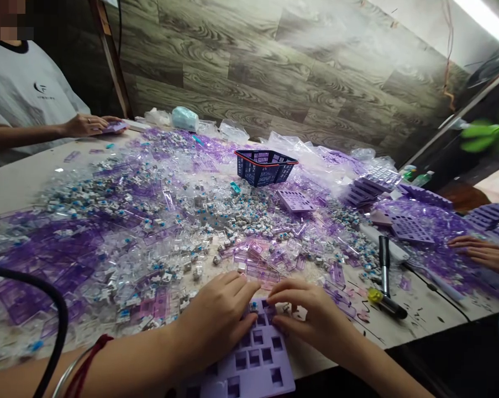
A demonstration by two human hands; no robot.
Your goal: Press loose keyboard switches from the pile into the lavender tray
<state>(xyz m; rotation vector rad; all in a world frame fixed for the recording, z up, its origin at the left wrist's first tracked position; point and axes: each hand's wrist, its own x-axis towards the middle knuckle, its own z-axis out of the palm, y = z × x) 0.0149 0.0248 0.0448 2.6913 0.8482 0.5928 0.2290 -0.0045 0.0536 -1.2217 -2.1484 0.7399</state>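
Note:
A lilac plastic plate with square holes (253,365) lies at the table's near edge. My left hand (216,318) rests on its top left part, fingers curled down onto it. My right hand (311,315) sits at its top right corner, fingertips pinched together over a small switch I can barely make out. The two hands' fingertips almost touch above the plate. A heap of small grey and blue key switches (216,221) and clear purple plastic trays (67,249) lies just beyond my hands.
A dark blue basket (264,166) stands mid-table. A screwdriver (384,260) and a yellow-tipped tool (385,303) lie at right. Stacked lilac plates (373,185) sit far right. One person's hand (481,251) is at right; another person (21,94) works at far left. A black cable (46,298) crosses near left.

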